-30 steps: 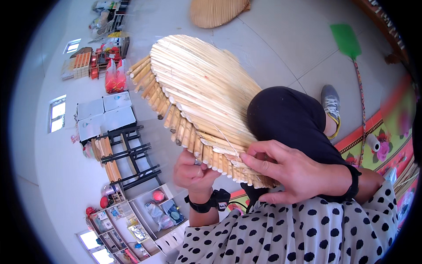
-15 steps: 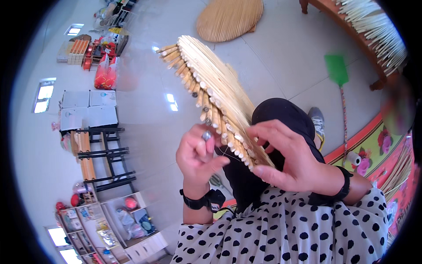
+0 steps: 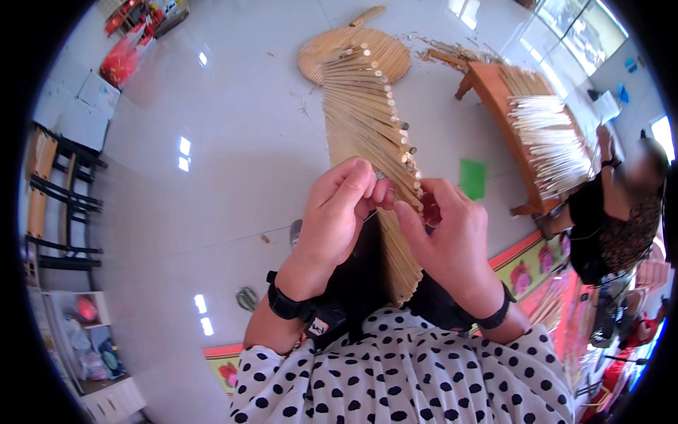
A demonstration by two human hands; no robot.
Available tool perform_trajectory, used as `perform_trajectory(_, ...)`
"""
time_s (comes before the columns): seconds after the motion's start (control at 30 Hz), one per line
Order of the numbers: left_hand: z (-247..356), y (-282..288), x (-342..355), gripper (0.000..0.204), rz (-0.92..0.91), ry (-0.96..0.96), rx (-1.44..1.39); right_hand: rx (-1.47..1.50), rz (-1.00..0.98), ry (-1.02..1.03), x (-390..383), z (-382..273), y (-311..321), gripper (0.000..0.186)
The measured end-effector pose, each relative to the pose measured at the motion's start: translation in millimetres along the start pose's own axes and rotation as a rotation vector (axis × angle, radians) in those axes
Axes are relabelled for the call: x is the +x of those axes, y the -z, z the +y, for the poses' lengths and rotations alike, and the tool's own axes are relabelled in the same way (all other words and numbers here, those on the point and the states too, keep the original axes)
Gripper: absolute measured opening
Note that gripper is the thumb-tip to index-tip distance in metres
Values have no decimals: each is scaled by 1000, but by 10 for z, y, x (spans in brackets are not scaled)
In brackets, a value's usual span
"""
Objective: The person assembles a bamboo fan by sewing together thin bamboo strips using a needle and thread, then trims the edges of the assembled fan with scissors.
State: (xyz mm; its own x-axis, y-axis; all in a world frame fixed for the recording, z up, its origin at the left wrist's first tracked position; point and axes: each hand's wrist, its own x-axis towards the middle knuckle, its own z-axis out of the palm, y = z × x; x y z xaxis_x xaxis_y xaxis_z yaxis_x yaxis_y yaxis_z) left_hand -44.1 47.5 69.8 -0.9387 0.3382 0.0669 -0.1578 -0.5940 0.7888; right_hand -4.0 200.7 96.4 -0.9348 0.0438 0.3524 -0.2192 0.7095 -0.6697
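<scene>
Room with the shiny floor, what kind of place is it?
Maybe a craft workshop, though I can't be sure. Up close, a stick panel is being worked on by hand. A round mat lies beyond it, and lots of pale sticks cover a wooden bench.

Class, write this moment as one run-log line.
left hand: fingers curled, at stalk panel; right hand: at panel's stick-end edge; grips: unclear; floor beyond: round mat; right side: wooden bench bearing pale stalks
</scene>
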Motion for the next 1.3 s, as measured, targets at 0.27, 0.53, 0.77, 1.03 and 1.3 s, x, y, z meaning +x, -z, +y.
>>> perform_trajectory(0.27,-76,113,56,33,-91,3,-31,-381,-37,77,103,-93,-25,23)
perform_trajectory(0.53,-89,223,111,38,-149,-18,38,-405,-130,73,162,-100,-23,20)
perform_trajectory(0.77,-41,256,103,42,-216,-21,193,-363,-182,95,189,-69,1,12)
perform_trajectory(1.03,-30,233,139,40,-224,-77,286,-333,-178,118,181,51,-14,13)
perform_trajectory(1.3,-71,297,145,35,-163,11,92,-496,-188,129,168,-14,-17,19)
